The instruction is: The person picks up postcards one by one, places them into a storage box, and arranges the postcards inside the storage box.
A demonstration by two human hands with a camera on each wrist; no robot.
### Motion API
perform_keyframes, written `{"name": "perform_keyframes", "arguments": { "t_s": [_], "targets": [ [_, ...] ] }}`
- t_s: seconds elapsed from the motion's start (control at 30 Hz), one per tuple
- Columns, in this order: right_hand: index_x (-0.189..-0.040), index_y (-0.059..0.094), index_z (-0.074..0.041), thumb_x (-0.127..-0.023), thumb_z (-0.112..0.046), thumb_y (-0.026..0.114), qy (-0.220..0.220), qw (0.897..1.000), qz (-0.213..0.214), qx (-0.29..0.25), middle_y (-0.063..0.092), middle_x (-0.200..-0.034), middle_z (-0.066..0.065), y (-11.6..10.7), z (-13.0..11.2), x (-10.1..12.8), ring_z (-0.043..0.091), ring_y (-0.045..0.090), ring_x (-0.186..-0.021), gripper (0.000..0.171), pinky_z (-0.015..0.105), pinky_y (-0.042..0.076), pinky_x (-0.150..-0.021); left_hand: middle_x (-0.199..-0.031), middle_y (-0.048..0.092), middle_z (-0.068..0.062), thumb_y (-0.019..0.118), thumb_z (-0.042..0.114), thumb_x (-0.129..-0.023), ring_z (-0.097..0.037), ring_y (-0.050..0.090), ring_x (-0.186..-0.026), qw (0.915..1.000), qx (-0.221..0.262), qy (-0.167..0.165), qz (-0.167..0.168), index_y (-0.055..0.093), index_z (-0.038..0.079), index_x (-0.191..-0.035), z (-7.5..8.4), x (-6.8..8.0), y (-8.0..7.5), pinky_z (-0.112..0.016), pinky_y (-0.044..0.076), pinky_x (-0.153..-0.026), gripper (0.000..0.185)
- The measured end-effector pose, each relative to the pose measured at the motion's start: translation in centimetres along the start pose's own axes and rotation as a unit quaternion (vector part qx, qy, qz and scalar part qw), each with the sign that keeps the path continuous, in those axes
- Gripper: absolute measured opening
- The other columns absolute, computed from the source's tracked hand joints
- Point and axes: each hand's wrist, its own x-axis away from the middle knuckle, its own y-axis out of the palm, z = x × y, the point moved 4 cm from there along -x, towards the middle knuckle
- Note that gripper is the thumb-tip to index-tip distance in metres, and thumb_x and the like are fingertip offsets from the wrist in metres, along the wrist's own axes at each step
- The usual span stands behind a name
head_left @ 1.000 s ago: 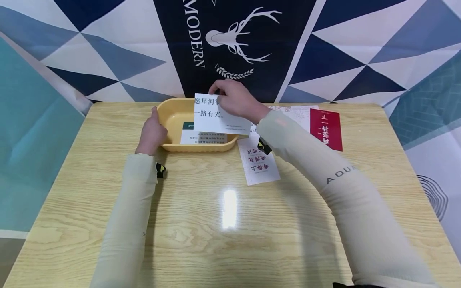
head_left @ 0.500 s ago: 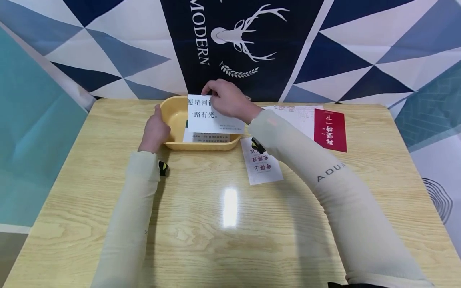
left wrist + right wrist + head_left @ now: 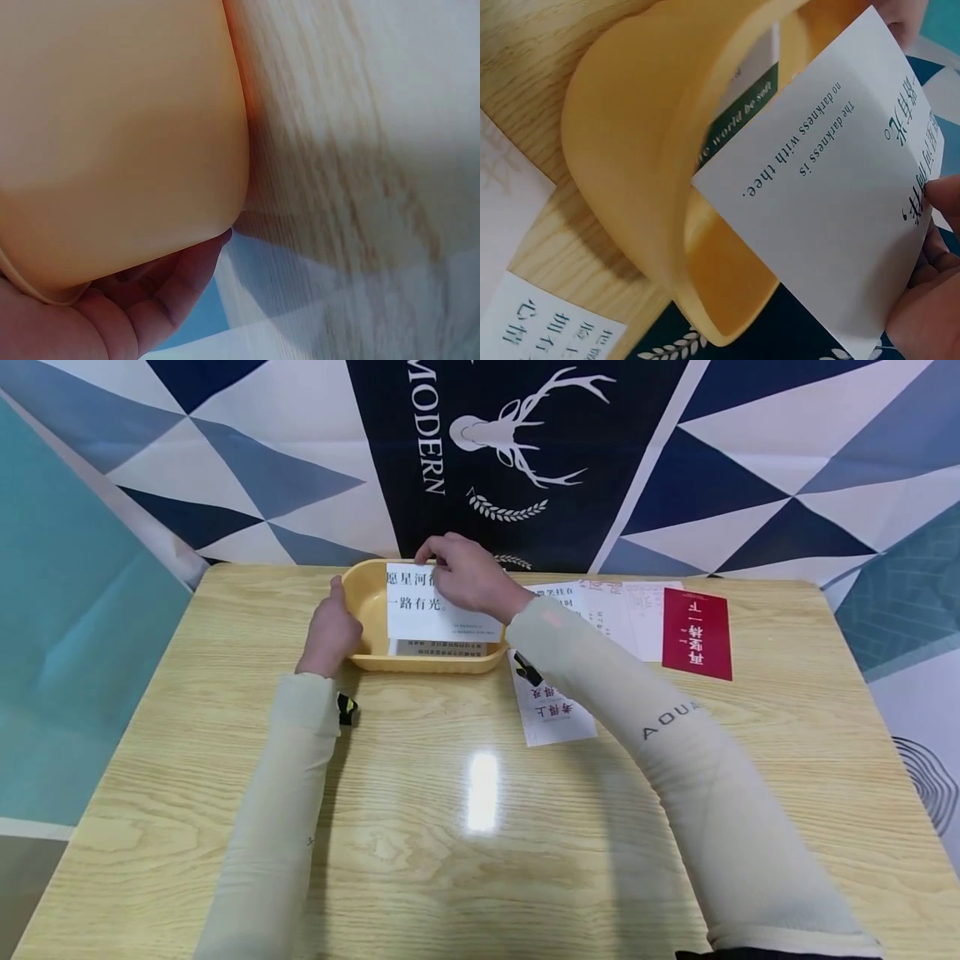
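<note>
A yellow plastic basin [image 3: 427,666] stands at the back edge of the table. My left hand [image 3: 332,631] grips its left end, and in the left wrist view the fingers [image 3: 176,289] curl under the rim against the outer wall. Between thumb and fingers, my right hand [image 3: 472,578] pinches a white card [image 3: 416,625] printed with Chinese and small English text. In the right wrist view this card [image 3: 810,202] is tilted over the basin's opening. Partly hidden beneath it, a card with a green band [image 3: 746,105] lies inside the basin.
Right of the basin lie a white card with red characters [image 3: 558,727], several other white printed sheets [image 3: 645,618] and a red card [image 3: 697,635]. A patterned cloth with a deer head [image 3: 495,435] hangs behind the wooden table [image 3: 420,860].
My right hand has brought the white card left and slightly lower over the basin, covering the green band below. More of the sheets to the right now show. The left hand keeps its grip.
</note>
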Motion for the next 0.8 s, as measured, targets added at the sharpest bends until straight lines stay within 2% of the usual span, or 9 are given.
{"name": "perform_keyframes", "arguments": {
  "t_s": [0.3, 0.63, 0.8],
  "targets": [
    [-0.12, 0.058, -0.022, -0.094, -0.014, 0.038, 0.005, 1.0, -0.017, 0.01, 0.049, -0.104, -0.001, 1.0, 0.3, -0.2, 0.015, 0.046, -0.095, 0.034, 0.027, 0.038, -0.084, -0.141, 0.036, -0.031, 0.036, -0.008, -0.084, -0.036, 0.042, -0.123, 0.9999, 0.005, -0.006, -0.01, -0.006, 0.006, -0.15, 0.1, 0.1, -0.2, -0.045, 0.034, -0.107, 0.08],
    [-0.12, 0.057, -0.02, -0.093, -0.013, 0.039, -0.002, 1.0, -0.027, 0.012, 0.049, -0.102, 0.0, 2.1, 0.8, -0.3, 0.016, 0.046, -0.093, 0.033, 0.028, 0.039, -0.081, -0.139, 0.038, -0.031, 0.036, -0.008, -0.083, -0.036, 0.042, -0.124, 1.0, -0.001, -0.01, 0.0, -0.004, 0.006, -0.151, 0.1, 0.0, -0.1, -0.046, 0.034, -0.107, 0.08],
    [-0.122, 0.056, -0.02, -0.093, -0.013, 0.04, 0.01, 0.999, -0.035, 0.014, 0.049, -0.104, -0.001, 2.7, 1.1, -0.4, 0.016, 0.047, -0.094, 0.033, 0.028, 0.04, -0.083, -0.14, 0.038, -0.031, 0.037, -0.008, -0.082, -0.036, 0.043, -0.123, 1.0, 0.0, -0.007, 0.003, -0.003, 0.005, -0.151, 0.1, -0.1, -0.1, -0.046, 0.035, -0.106, 0.08]
  ]
}}
